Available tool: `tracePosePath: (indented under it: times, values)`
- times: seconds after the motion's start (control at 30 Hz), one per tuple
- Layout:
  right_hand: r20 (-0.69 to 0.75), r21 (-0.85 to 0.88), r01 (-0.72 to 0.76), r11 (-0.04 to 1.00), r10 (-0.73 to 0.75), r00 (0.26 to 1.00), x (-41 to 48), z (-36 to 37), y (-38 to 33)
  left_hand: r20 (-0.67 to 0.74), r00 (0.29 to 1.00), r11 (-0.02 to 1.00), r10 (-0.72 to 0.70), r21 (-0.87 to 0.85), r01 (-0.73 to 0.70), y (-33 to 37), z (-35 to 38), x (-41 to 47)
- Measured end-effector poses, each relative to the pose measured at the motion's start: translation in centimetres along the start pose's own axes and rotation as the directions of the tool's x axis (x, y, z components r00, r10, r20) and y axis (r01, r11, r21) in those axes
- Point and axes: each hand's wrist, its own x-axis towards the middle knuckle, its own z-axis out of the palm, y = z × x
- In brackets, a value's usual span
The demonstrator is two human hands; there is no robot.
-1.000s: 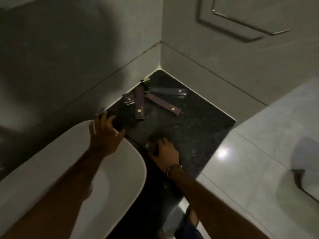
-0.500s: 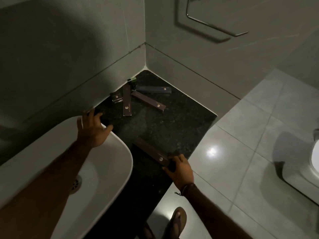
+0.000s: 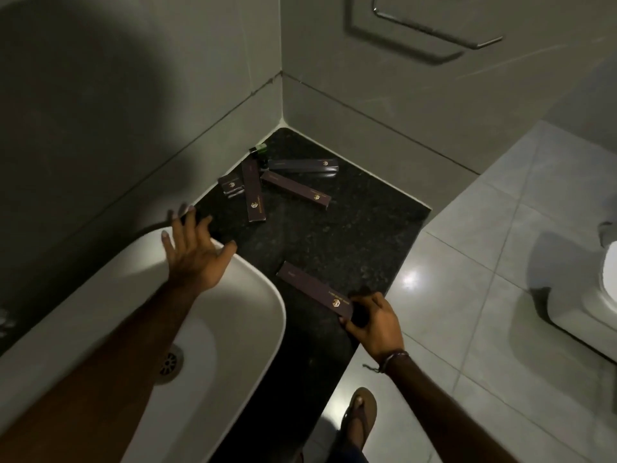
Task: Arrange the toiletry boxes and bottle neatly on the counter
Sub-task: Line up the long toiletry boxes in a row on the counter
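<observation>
White basin (image 3: 110, 315) fills the near left; dark speckled counter (image 3: 350, 235) runs from it to the far wall corner. Left hand (image 3: 193, 259) rests on the basin's far rim, fingers spread, holding nothing. Right hand (image 3: 374, 324) pinches the near end of a long brown box (image 3: 312, 290) lying at the counter's near edge. Four more brown boxes (image 3: 255, 192) lie scattered in the far corner, with a small green-capped bottle (image 3: 259, 149) just behind them

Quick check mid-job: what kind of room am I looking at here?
Most likely a bathroom, perhaps a hotel's. A white washbasin with a drain sits on a dark stone counter, a toilet shows at the right edge, and a wall towel rail hangs above.
</observation>
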Motion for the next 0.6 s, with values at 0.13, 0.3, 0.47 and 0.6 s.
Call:
tracePosePath:
  times: [0.13, 0.3, 0.47, 0.6]
  values:
    - [-0.004, -0.022, -0.002, 1.0, 0.002, 1.0, -0.3, 0.2, 0.0, 0.022, 1.0, 1.0, 0.002, -0.031, -0.001, 0.2, -0.6, -0.2]
    - [-0.002, -0.049, -0.013, 0.999, 0.013, 1.0, -0.5, 0.3, -0.3, 0.009, 1.0, 0.997, 0.019, -0.08, -0.018, 0.2, -0.4, -0.4]
    - [0.035, -0.053, -0.034, 0.998, 0.036, 0.999, -0.6, -0.2, -0.7, -0.02, 0.999, 0.997, 0.036, -0.061, -0.037, 0.1, -0.4, -0.7]
    - [-0.022, -0.099, -0.03, 0.995, 0.028, 0.999, -0.7, -1.5, -1.7, -0.006, 0.999, 0.999, 0.033, -0.042, -0.034, 0.1, -0.5, -0.5]
